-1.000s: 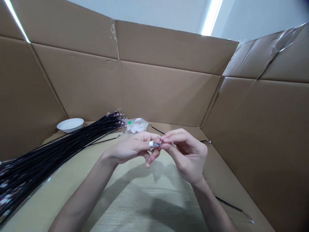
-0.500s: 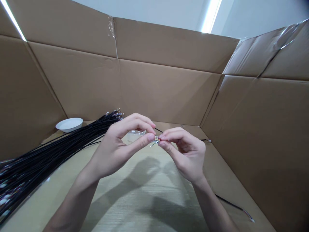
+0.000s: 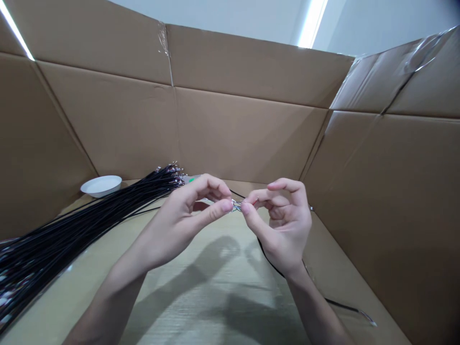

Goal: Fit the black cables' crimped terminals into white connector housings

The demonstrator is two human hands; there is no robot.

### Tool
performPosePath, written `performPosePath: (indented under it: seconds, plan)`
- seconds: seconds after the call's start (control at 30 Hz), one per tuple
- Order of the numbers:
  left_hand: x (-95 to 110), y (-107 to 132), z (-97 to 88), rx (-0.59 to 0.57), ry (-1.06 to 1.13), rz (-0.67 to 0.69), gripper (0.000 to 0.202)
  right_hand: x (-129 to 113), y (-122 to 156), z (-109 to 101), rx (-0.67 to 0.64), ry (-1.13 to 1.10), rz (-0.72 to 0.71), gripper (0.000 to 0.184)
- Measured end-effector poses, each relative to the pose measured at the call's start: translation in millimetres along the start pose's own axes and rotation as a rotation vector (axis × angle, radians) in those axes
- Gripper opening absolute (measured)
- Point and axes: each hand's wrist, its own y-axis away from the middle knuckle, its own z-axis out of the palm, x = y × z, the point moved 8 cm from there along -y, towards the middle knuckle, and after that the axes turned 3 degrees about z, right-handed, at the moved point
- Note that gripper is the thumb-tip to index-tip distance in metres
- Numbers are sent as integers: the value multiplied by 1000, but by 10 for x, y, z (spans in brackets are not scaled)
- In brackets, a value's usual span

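My two hands meet above the middle of the table, fingertips almost touching. My left hand (image 3: 187, 211) pinches something small between thumb and forefinger; a white connector seen earlier is hidden inside the fingers. My right hand (image 3: 282, 218) pinches the metal-tipped end of a thin black wire (image 3: 268, 258), which runs down under the palm and off to the right across the table. The wire tips (image 3: 236, 206) show as a small glint between the two pinches.
A large bundle of black wires (image 3: 82, 230) lies across the left of the table. A white bowl (image 3: 101, 185) sits at the back left. A clear bag of small white parts (image 3: 192, 180) peeks out behind my left hand. Cardboard walls (image 3: 251, 139) enclose the table.
My left hand has turned and risen, so the white connector is now hidden in its fingers. My right hand has lifted slightly and its fingers have curled up more. The black wire now shows below it.
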Motion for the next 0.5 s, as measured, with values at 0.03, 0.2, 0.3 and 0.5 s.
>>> performPosePath:
  seconds: [0.03,0.2,0.3,0.5]
  plan:
    - [-31,-4,6,-4,47,-36,18,-13,2,-4,2,5,-8,42]
    - [-179,-28,52,-51,200,-170,22,-99,13,-13,-16,72,-58,44]
    - [-240,-44,78,-73,284,-215,21,-170,19,-4,-57,107,-80,44]
    - [-321,-41,178,-141,473,-325,26,-279,47,-58,-49,162,-42,48]
